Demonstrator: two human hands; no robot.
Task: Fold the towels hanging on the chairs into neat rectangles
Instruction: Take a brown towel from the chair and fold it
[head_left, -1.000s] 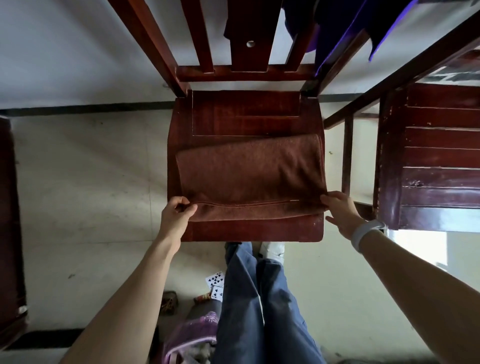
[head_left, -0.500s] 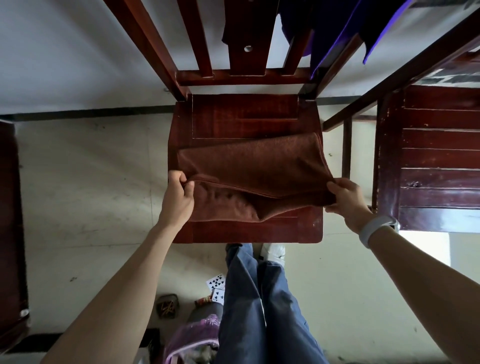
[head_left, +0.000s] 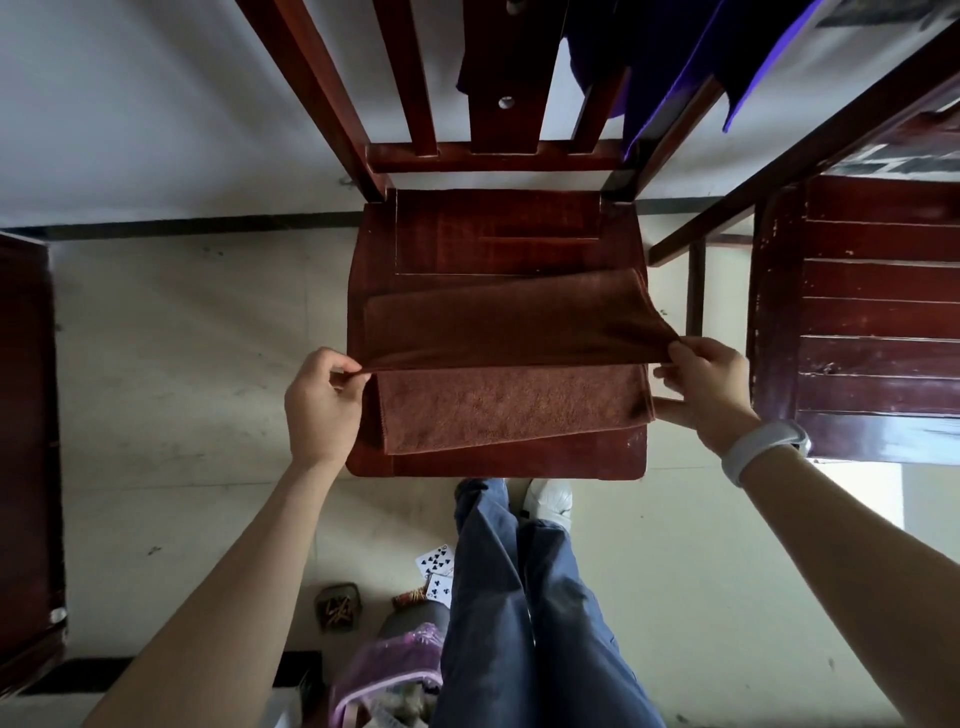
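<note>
Rust-brown terry towel (head_left: 511, 410) lay on the seat of the dark red-brown wooden chair (head_left: 498, 228), toward the seat's front half. The upper layer was lifted off the lower one. The lower layer lay flat on the seat, slightly skewed, its near edge just short of the seat's front edge.

Left hand (head_left: 322, 408) was closed in a pinch on the lifted layer's near-left corner, thumb and fingers together on the cloth, just off the seat's left edge. Right hand (head_left: 711, 387) pinched the near-right corner the same way, at the seat's right edge; its lower fingers reached under toward the flat layer's right end, contact there unclear. White wristband (head_left: 761, 449) sat on the right wrist.

The lifted layer was stretched taut between the two hands; its far edge rested on the seat about mid-depth.

Purple cloth (head_left: 670, 57) hung over the chair's backrest at upper right. A second dark wooden slatted chair (head_left: 878, 322) stood just beside, to the right. Person's legs in blue-grey trousers (head_left: 524, 613) and a white shoe (head_left: 548, 501) were in front of the seat. Playing cards (head_left: 436, 564) lay on the pale floor near the left leg, with a translucent pink plastic bag (head_left: 384, 675) nearer the camera.
</note>
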